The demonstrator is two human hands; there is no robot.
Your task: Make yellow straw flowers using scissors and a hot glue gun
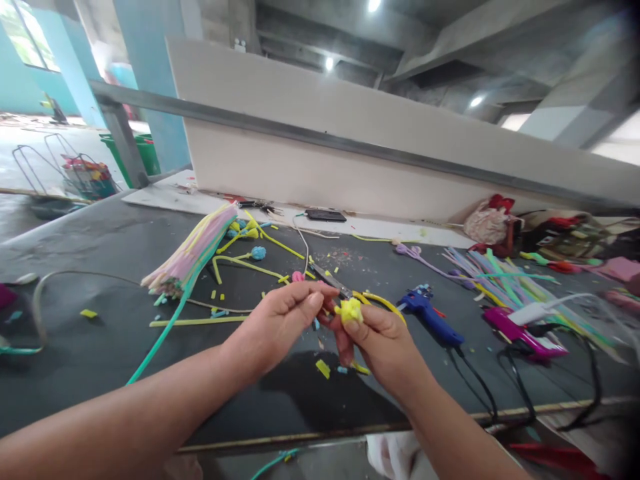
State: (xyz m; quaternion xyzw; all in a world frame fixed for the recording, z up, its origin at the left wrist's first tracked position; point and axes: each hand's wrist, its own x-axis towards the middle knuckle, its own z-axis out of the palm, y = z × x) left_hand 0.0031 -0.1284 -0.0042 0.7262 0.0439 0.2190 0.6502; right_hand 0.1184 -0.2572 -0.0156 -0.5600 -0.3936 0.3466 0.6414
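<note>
Over the near black tabletop (290, 413) is one bright-yellow fuzzy cluster (351, 310), pinched by the bare right hand (383, 337), the left hand (280, 323) just beside, its hold indeterminable; step apparently hand-shaping, calling next for steady pinching.

- Phone (326, 215): dark, lying flat on the white strip along the table's back, a cable beside it.
- Power strip (525, 337): magenta, at the right, a white plug (534, 311) in it.
- Bag (484, 223): pale, red on top, at the back right.
- Rail (300, 135): grey, crossing the white panel (300, 93).
- Bin (146, 157): green, behind the rail's post.
- Pillar (150, 73): blue.
- Lights (329, 63): lit, overhead.
</note>
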